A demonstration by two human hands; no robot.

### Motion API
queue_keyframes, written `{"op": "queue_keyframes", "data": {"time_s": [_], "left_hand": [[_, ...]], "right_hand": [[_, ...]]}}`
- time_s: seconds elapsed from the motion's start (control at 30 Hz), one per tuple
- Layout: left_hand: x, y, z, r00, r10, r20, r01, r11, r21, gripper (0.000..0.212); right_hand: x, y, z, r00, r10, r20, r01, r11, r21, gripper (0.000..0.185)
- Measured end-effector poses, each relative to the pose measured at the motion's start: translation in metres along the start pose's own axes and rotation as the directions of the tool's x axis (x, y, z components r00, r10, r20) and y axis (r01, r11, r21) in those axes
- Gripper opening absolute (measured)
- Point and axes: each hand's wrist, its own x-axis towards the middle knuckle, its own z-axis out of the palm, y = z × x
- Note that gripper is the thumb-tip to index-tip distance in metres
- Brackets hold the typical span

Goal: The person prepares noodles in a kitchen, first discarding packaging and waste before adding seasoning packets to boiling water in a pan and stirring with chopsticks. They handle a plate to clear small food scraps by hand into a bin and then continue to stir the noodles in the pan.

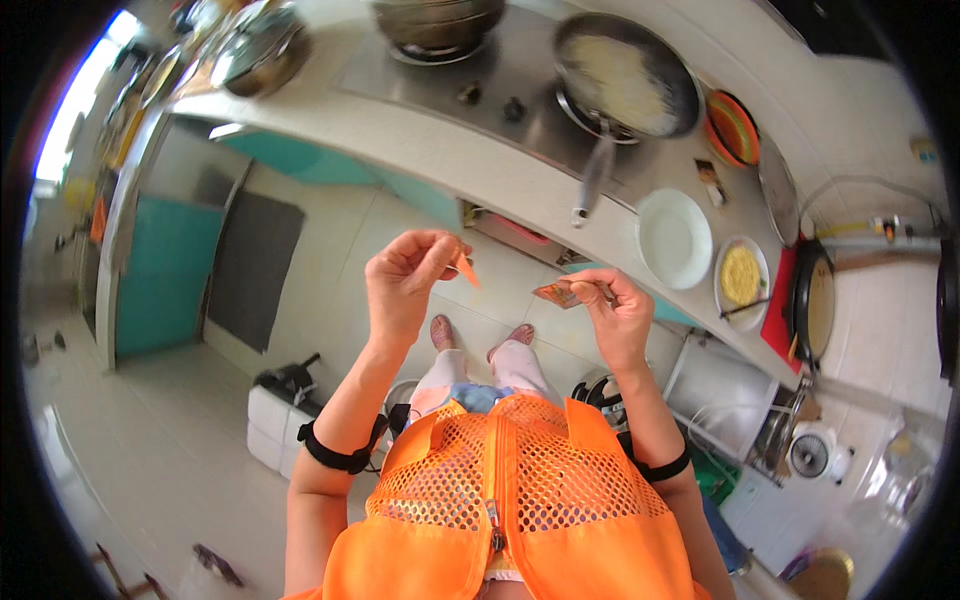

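My left hand (416, 274) is raised over the floor, its fingers pinching a small orange strip (468, 270), perhaps a torn piece of packet. To its right, my right hand (615, 304) grips a small printed packet (561, 293) by one end, apart from the left hand. Beyond the hands, a frying pan (611, 82) with a pale, flat food (619, 79) in it sits on the right burner of the steel hob (420, 90). An empty pale bowl (673, 238) stands on the counter, beside an oval dish (742, 319) of yellow chopped food.
A large metal pot (439, 22) stands on the left burner. The pan's handle (596, 176) sticks out over the counter's front edge. Orange bowls (731, 127), a small packet (710, 182) and a lid (778, 191) lie right of the pan. A white fan (811, 454) is at lower right.
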Motion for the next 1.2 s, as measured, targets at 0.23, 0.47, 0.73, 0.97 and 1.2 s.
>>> {"op": "queue_keyframes", "data": {"time_s": [0.23, 0.47, 0.73, 0.97, 1.2], "left_hand": [[-0.029, -0.024, -0.078, 0.976, -0.162, -0.144, 0.136, 0.975, -0.175, 0.016], [-0.07, -0.098, -0.132, 0.811, -0.345, -0.473, 0.103, 0.879, -0.465, 0.017], [-0.187, -0.18, -0.16, 0.361, -0.576, -0.733, -0.032, 0.778, -0.627, 0.023], [-0.236, -0.194, -0.273, 0.165, -0.548, -0.82, -0.247, 0.782, -0.572, 0.032], [-0.237, -0.261, -0.523, -0.009, -0.469, -0.883, -0.345, 0.83, -0.438, 0.021]], "right_hand": [[0.021, -0.004, 0.092, 0.96, -0.026, 0.28, -0.025, 0.984, 0.178, 0.012], [0.034, 0.021, 0.165, 0.764, 0.05, 0.643, -0.137, 0.987, 0.085, 0.012], [0.016, 0.064, 0.247, 0.418, 0.145, 0.897, -0.228, 0.972, -0.05, 0.007], [0.002, 0.066, 0.342, 0.269, 0.203, 0.942, -0.256, 0.957, -0.133, 0.006], [-0.009, 0.068, 0.483, 0.412, 0.28, 0.867, -0.158, 0.959, -0.235, 0.004]]}}
